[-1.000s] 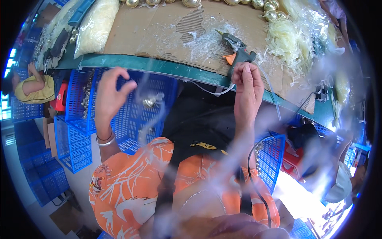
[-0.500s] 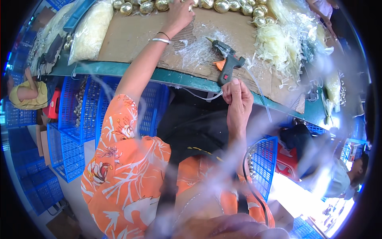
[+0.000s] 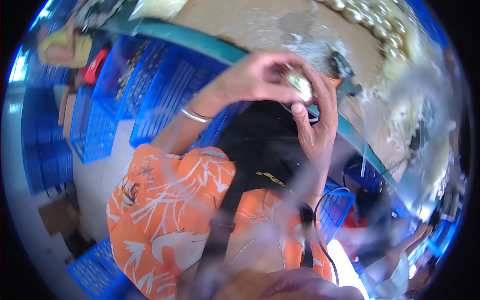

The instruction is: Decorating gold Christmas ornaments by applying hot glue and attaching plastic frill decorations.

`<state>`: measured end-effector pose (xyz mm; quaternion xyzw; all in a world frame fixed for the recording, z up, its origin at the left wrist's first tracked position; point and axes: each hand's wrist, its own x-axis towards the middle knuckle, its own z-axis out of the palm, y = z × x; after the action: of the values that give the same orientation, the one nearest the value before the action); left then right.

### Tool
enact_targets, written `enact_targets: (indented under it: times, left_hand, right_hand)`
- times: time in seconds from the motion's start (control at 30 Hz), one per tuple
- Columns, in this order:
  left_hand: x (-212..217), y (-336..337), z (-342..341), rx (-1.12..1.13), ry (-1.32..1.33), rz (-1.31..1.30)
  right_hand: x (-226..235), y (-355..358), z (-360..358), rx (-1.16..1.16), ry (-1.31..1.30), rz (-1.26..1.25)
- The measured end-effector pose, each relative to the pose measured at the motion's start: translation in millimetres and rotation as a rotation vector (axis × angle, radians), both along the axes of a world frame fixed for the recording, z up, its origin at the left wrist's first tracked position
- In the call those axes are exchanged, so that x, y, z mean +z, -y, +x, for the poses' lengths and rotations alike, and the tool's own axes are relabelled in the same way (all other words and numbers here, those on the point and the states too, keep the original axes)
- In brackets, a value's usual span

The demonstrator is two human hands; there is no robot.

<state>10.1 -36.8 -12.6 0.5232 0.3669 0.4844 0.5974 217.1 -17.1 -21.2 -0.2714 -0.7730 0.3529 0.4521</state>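
A shiny gold ball (image 3: 299, 86) is held up in front of the table edge, between my two hands. My left hand (image 3: 257, 80), with a silver bangle at the wrist, curls its fingers around the ball from the left. My right hand (image 3: 321, 107) closes on its right side, thumb near the bottom of the ball. Part of the ball is covered by fingers. Just beyond my right hand lies a dark glue gun (image 3: 341, 70) with an orange trigger, on the table and partly hidden.
Several gold balls (image 3: 370, 19) line the table's far side, beside pale shredded strips (image 3: 400, 110). Cardboard (image 3: 225, 17) covers the green-edged table. Blue crates (image 3: 167, 90) stand below at left. A person in yellow (image 3: 60, 50) sits far left; another person (image 3: 395, 270) is at lower right.
My left hand has come back from the row of gold balls with one ball. My right hand has risen from beside the glue gun to meet it. The view has turned.
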Motion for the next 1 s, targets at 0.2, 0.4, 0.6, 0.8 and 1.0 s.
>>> enact_targets:
  times: [0.2, 0.4, 0.6, 0.8, 1.0]
  left_hand:
    - [-26, 31, 22, 0.144, 0.347, -0.173]
    - [-25, 45, 16, 0.073, 0.326, -0.272]
    - [-25, 45, 9, 0.138, 0.102, -0.246]
    - [-31, 38, 17, 0.233, -0.011, -0.11]
    - [-30, 36, 20, 0.262, 0.033, -0.096]
  right_hand:
    - [-3, 11, 1, 0.134, 0.008, -0.294]
    - [-10, 17, -10, -0.147, 0.089, -0.193]
    - [-21, 13, -13, -0.11, -0.064, -0.335]
    - [-28, 11, -4, -0.099, -0.102, -0.33]
    - [-27, 14, 5, -0.132, -0.047, -0.444]
